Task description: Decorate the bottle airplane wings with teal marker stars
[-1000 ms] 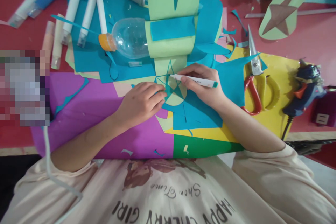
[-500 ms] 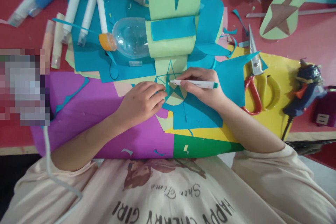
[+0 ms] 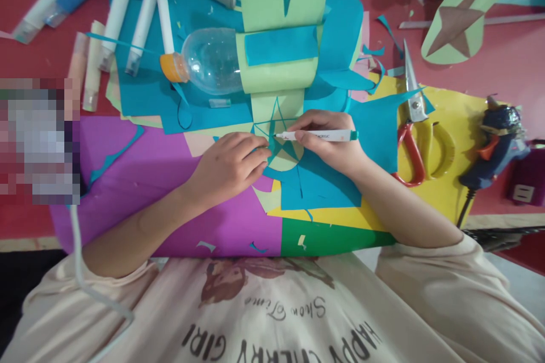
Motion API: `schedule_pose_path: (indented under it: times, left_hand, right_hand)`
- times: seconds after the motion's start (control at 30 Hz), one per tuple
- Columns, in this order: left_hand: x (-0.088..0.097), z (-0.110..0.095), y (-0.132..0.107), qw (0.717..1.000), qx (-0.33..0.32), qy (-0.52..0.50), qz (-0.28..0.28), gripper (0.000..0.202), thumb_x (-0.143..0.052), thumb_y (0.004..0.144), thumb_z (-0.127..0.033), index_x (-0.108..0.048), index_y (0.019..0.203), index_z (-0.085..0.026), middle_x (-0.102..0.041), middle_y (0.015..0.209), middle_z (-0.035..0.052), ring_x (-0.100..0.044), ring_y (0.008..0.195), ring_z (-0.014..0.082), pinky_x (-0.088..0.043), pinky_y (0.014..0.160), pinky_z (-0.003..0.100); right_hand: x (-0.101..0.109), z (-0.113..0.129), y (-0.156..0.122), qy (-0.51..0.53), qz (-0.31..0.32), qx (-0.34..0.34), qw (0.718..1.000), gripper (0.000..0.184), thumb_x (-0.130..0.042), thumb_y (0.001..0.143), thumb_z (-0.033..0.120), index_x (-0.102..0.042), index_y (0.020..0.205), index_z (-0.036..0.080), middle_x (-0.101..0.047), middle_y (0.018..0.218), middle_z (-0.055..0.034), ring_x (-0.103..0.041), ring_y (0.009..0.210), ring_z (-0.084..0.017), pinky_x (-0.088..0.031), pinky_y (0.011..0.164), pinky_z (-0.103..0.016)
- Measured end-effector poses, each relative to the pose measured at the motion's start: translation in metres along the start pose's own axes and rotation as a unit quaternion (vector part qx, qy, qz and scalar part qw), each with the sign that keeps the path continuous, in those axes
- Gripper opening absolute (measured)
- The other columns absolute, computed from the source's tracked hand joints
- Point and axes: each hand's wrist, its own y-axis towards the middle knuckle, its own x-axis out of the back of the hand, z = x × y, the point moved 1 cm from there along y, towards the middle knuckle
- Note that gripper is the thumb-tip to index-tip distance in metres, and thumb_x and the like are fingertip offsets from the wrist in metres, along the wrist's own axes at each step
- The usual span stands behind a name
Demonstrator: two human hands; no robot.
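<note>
My right hand grips a white marker pen with a green end. Its tip touches the star outline on a rounded light green paper flap. Part of that star is coloured in green. My left hand is closed at the flap's left edge, its curled fingertips holding the paper. This flap extends from light green paper wrapped round a clear plastic bottle with an orange cap. A blue paper strip lies across the wrap.
Several markers lie at the upper left. Scissors and a glue gun rest on yellow paper at the right. Purple paper and blue scraps lie underneath. A cut piece with a brown star is at the upper right.
The marker in my right hand has shifted very slightly to the right, its tip still at the star. My left hand stays nearly in place.
</note>
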Motion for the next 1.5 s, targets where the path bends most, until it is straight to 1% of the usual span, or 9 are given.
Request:
schedule_pose_path:
  times: [0.27, 0.4, 0.9, 1.0, 1.1, 1.2, 1.37, 1.43, 1.5]
  left_hand:
    - [0.0015, -0.0009, 0.0003, 1.000, -0.002, 0.000, 0.002, 0.022, -0.046, 0.100, -0.016, -0.068, 0.097, -0.012, -0.072, 0.099, 0.0119, -0.068, 0.095, 0.0250, -0.057, 0.082, 0.039]
    - [0.0013, -0.0006, 0.0002, 1.000, -0.004, 0.003, 0.000, 0.021, -0.047, 0.100, -0.016, -0.068, 0.097, -0.012, -0.072, 0.099, 0.0119, -0.069, 0.096, 0.0251, -0.058, 0.083, 0.038]
    - [0.0018, -0.0006, 0.0003, 1.000, 0.005, -0.003, 0.008, 0.023, -0.046, 0.100, -0.017, -0.068, 0.098, -0.013, -0.073, 0.101, 0.0113, -0.068, 0.098, 0.0247, -0.057, 0.084, 0.038]
    - [0.0018, -0.0006, -0.0001, 1.000, 0.003, -0.004, 0.009, 0.022, -0.046, 0.100, -0.017, -0.068, 0.098, -0.013, -0.073, 0.100, 0.0114, -0.069, 0.098, 0.0249, -0.058, 0.084, 0.038]
    - [0.0012, -0.0003, -0.0006, 1.000, 0.008, -0.008, 0.019, 0.023, -0.045, 0.100, -0.018, -0.068, 0.099, -0.014, -0.072, 0.103, 0.0111, -0.068, 0.100, 0.0248, -0.057, 0.085, 0.039]
    - [0.0008, 0.0000, -0.0007, 1.000, 0.008, -0.010, 0.019, 0.024, -0.045, 0.100, -0.017, -0.068, 0.099, -0.014, -0.072, 0.103, 0.0121, -0.068, 0.100, 0.0252, -0.057, 0.084, 0.040]
    - [0.0016, -0.0002, 0.0000, 1.000, 0.004, -0.007, 0.017, 0.023, -0.045, 0.100, -0.016, -0.068, 0.098, -0.013, -0.072, 0.102, 0.0120, -0.068, 0.098, 0.0247, -0.057, 0.083, 0.039]
    - [0.0020, -0.0006, 0.0003, 1.000, 0.001, -0.005, 0.013, 0.023, -0.045, 0.100, -0.015, -0.067, 0.096, -0.013, -0.072, 0.101, 0.0121, -0.068, 0.096, 0.0247, -0.057, 0.083, 0.039]
    - [0.0022, -0.0013, 0.0006, 1.000, -0.003, -0.003, 0.007, 0.022, -0.045, 0.100, -0.015, -0.067, 0.096, -0.012, -0.072, 0.100, 0.0122, -0.068, 0.096, 0.0248, -0.057, 0.082, 0.039]
  right_hand:
    - [-0.0004, -0.0004, 0.0007, -0.019, 0.019, 0.018, 0.999, 0.023, -0.060, 0.086, 0.034, -0.073, 0.077, 0.017, -0.071, 0.072, -0.0024, -0.061, 0.062, -0.012, -0.043, 0.056, -0.025]
    - [0.0017, 0.0015, 0.0017, -0.027, 0.032, 0.006, 0.999, 0.020, -0.059, 0.084, 0.030, -0.072, 0.076, 0.018, -0.069, 0.069, -0.0013, -0.058, 0.060, -0.012, -0.041, 0.054, -0.025]
    - [0.0015, 0.0018, 0.0034, 0.001, 0.019, 0.018, 1.000, 0.017, -0.054, 0.077, 0.020, -0.058, 0.060, 0.020, -0.063, 0.061, -0.0006, -0.057, 0.058, -0.013, -0.041, 0.055, -0.027]
    - [0.0022, 0.0020, 0.0034, -0.001, 0.024, 0.001, 1.000, 0.018, -0.052, 0.076, 0.021, -0.057, 0.058, 0.022, -0.063, 0.061, -0.0011, -0.057, 0.059, -0.014, -0.042, 0.055, -0.028]
    - [0.0025, 0.0025, 0.0036, 0.000, 0.028, -0.017, 0.999, 0.018, -0.053, 0.076, 0.025, -0.057, 0.058, 0.023, -0.064, 0.062, -0.0018, -0.057, 0.059, -0.015, -0.044, 0.055, -0.029]
    - [0.0030, 0.0029, 0.0032, 0.019, 0.008, -0.035, 0.999, 0.022, -0.056, 0.078, 0.032, -0.059, 0.059, 0.022, -0.063, 0.061, -0.0018, -0.055, 0.056, -0.015, -0.043, 0.052, -0.029]
    - [0.0037, 0.0001, -0.0003, 0.100, -0.052, -0.067, 0.991, 0.046, -0.048, 0.089, 0.056, -0.062, 0.064, 0.021, -0.061, 0.058, -0.0024, -0.048, 0.043, -0.011, -0.038, 0.039, -0.028]
    - [0.0028, -0.0021, -0.0013, 0.115, -0.069, -0.067, 0.989, 0.050, -0.049, 0.088, 0.065, -0.063, 0.068, 0.021, -0.060, 0.057, -0.0012, -0.047, 0.042, -0.011, -0.038, 0.038, -0.027]
    - [0.0011, -0.0036, -0.0014, 0.111, -0.074, -0.054, 0.990, 0.047, -0.055, 0.084, 0.067, -0.063, 0.075, 0.021, -0.061, 0.059, 0.0002, -0.049, 0.044, -0.010, -0.041, 0.040, -0.026]
